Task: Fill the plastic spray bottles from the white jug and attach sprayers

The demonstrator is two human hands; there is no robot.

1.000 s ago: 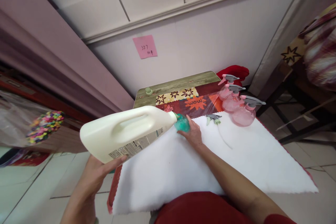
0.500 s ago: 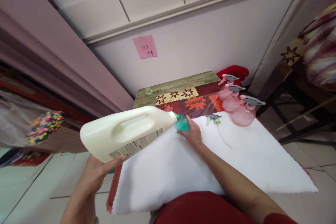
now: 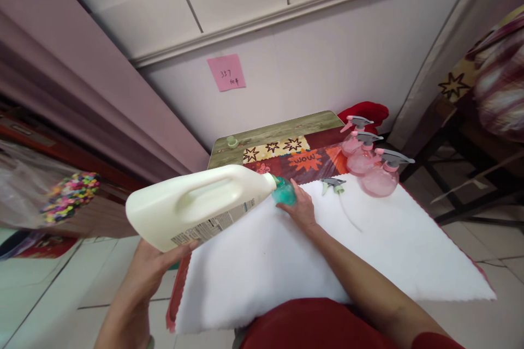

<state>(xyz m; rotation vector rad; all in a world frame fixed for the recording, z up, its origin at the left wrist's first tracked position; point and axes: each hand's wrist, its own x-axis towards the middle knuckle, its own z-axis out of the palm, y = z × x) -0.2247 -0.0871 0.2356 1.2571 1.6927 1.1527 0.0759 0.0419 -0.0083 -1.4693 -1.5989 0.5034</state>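
A large cream-coloured jug with a moulded handle and a printed label lies tipped, its mouth pointing right. My left hand supports its base from below, thumb along the label. The jug's mouth meets the opening of a small round green bottle. Around that bottle's right side curl the fingers of my right hand, holding it on the white cloth. Right of it lies a loose grey and pale green spray head with a thin tube. Any flow between the two mouths cannot be made out.
Three pink spray bottles stand in a row at the table's right edge. A small pale green cap sits on the wood-patterned tabletop at the back left. A pink note is on the wall. At far right is a person's plaid sleeve.
Almost nothing differs. The jug and both my hands hold nearly the same position, and the plaid sleeve at far right has shifted slightly.
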